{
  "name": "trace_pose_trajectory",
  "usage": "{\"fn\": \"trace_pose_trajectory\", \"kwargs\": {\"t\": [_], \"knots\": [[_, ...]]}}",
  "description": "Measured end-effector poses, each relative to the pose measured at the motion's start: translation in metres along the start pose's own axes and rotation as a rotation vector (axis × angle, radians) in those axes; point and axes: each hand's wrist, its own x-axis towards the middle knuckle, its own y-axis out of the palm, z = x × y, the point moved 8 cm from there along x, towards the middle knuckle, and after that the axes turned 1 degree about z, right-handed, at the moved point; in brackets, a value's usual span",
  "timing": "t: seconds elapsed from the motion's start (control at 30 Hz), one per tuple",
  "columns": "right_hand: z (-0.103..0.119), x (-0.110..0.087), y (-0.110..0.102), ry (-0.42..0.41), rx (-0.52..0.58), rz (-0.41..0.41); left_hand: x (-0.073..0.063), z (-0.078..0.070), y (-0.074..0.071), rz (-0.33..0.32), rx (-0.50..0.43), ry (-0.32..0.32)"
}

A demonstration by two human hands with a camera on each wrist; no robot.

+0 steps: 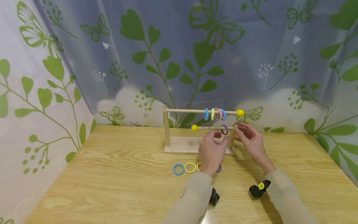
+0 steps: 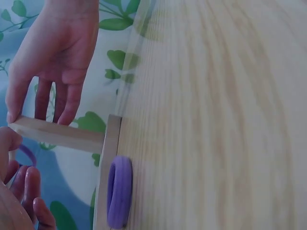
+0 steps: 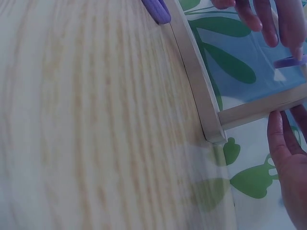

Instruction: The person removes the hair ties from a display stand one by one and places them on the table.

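Note:
A wooden stand (image 1: 179, 145) carries two horizontal rods. One purple ring (image 1: 224, 130) hangs on the lower rod (image 1: 208, 128), near the right post (image 1: 232, 137). My left hand (image 1: 212, 151) is in front of this rod, its thumb and fingers loosely bent and spread close around the ring. In the right wrist view, a left fingertip (image 3: 298, 51) is right at the ring's edge. My right hand (image 1: 251, 140) holds the upper end of the right post between thumb and fingers. A second purple ring (image 2: 119, 191) lies on the table by the base, in the left wrist view.
On the upper rod (image 1: 184, 110) hang blue, yellow and pink rings; a yellow ball (image 1: 240, 113) caps its right end. Another yellow ball (image 1: 194, 128) caps the lower rod's left end. A blue ring (image 1: 178, 169) and yellow rings lie before the stand, partly behind my left wrist.

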Motion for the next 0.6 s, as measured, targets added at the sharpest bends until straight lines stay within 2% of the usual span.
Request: {"fn": "trace_pose_trajectory", "kwargs": {"t": [0.33, 0.6], "knots": [[-0.0005, 0.0007, -0.0002, 0.004, -0.035, -0.003, 0.0008, -0.001, 0.005, -0.061, 0.009, -0.037], [-0.0006, 0.0004, -0.0001, -0.011, -0.038, -0.005, 0.0016, -0.002, 0.0064, -0.102, 0.04, -0.04]]}}
